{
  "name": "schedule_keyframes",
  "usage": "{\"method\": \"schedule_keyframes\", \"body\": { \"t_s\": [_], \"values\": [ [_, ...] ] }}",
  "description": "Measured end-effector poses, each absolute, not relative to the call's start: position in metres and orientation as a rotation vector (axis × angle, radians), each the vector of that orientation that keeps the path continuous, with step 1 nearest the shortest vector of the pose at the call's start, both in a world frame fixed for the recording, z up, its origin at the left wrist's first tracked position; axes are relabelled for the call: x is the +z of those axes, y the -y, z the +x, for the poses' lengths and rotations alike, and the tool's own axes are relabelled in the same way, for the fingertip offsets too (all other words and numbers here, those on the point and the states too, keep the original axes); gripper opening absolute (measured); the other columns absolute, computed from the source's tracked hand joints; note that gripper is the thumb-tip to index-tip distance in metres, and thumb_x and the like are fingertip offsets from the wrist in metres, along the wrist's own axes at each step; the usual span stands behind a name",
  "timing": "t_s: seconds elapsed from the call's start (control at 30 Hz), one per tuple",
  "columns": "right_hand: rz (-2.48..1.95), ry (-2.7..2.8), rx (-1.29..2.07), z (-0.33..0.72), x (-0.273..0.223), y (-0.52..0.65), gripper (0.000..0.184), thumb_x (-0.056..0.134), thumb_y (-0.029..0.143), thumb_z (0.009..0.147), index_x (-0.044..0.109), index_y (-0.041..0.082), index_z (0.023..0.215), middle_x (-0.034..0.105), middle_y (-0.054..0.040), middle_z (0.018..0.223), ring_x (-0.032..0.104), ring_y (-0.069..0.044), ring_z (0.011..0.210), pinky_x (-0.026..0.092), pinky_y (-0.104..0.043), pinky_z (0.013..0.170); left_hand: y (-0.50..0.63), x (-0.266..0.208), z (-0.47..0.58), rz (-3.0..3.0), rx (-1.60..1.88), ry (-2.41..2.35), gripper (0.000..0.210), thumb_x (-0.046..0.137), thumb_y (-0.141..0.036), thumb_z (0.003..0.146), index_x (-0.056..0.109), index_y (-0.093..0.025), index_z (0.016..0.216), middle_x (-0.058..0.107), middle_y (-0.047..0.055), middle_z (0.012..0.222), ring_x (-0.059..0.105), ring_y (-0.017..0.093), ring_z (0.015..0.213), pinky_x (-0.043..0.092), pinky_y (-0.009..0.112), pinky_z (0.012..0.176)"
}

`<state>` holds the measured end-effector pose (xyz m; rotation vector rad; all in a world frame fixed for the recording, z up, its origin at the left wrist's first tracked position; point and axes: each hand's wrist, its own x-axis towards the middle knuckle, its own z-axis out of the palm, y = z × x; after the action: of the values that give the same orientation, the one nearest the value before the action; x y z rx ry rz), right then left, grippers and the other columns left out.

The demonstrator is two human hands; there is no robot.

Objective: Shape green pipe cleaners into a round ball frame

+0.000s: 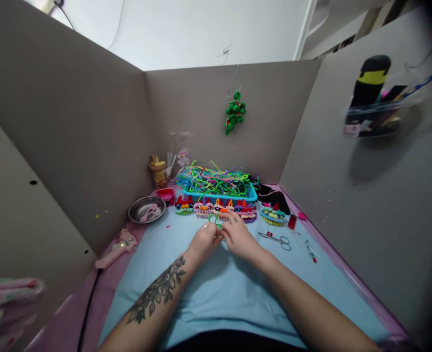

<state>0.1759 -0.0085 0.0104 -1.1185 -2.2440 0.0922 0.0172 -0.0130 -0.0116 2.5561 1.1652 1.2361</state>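
My left hand [204, 240] and my right hand [238, 236] meet above the blue cloth [208, 293]. Between their fingertips both pinch a green pipe cleaner [216, 219], whose bent end shows above the fingers. The rest of it is hidden by my hands. Just beyond stands a row of colourful fuzzy pipe-cleaner figures, among them a pink one [203, 209] and a purple one [246, 211]. A blue and yellow figure [273, 215] sits apart to the right. Silver scissors [275, 238] lie right of my right hand.
A blue basket [219, 195] heaped with pipe cleaners stands at the back. To the left are a metal bowl [144, 210] and a pink glue gun [117, 251] with a black cord. A green ornament [235, 113] hangs ahead. Grey panels [102, 122] enclose the table.
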Motion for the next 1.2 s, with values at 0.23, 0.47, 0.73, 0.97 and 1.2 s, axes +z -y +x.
{"method": "schedule_keyframes", "body": {
  "t_s": [0.23,0.47,0.73,0.97,1.2],
  "values": [
    [-1.078,2.263,0.134,0.178,0.009,0.002,0.015,0.044,0.013,0.08,0.057,0.019,0.076,0.048,-0.0094,0.116,0.03,-0.027,0.121,0.031,-0.049,0.097,0.013,-0.015,0.02,2.548,1.2,-1.252,0.007,0.047,-0.016,0.079,0.044,-0.019,0.074,0.051,0.001,0.07,0.05,0.016,0.066,0.042,0.028,0.063],
    [-1.009,2.219,0.201,0.176,0.009,0.001,0.017,0.041,0.009,0.08,0.054,0.02,0.078,0.048,-0.0095,0.108,0.039,-0.024,0.109,0.036,-0.045,0.093,0.013,-0.017,0.022,2.507,1.25,-1.281,0.008,0.051,-0.014,0.076,0.047,-0.019,0.081,0.055,0.003,0.077,0.052,0.017,0.074,0.043,0.029,0.066],
    [-0.998,2.151,0.271,0.179,0.006,-0.005,0.014,0.045,0.015,0.081,0.056,0.02,0.075,0.05,-0.007,0.1,0.043,-0.022,0.103,0.038,-0.041,0.09,0.011,-0.013,0.021,2.463,1.252,-1.34,0.009,0.054,-0.018,0.074,0.046,-0.019,0.079,0.055,0.002,0.073,0.053,0.017,0.069,0.042,0.029,0.064],
    [-0.954,2.174,0.321,0.189,0.01,-0.006,0.007,0.054,0.022,0.078,0.059,0.021,0.073,0.051,-0.0066,0.108,0.041,-0.023,0.111,0.034,-0.043,0.094,0.012,-0.01,0.021,2.693,1.211,-1.27,0.006,0.049,-0.014,0.077,0.048,-0.019,0.074,0.055,0.004,0.069,0.053,0.019,0.07,0.043,0.033,0.068],
    [-0.92,2.3,0.301,0.191,0.013,-0.001,0.009,0.05,0.021,0.08,0.058,0.021,0.077,0.05,-0.0069,0.115,0.035,-0.023,0.118,0.031,-0.046,0.098,0.012,-0.009,0.021,2.875,1.176,-1.229,0.011,0.044,-0.014,0.08,0.047,-0.02,0.071,0.052,0.003,0.064,0.051,0.019,0.067,0.043,0.035,0.069]
  ]
}}
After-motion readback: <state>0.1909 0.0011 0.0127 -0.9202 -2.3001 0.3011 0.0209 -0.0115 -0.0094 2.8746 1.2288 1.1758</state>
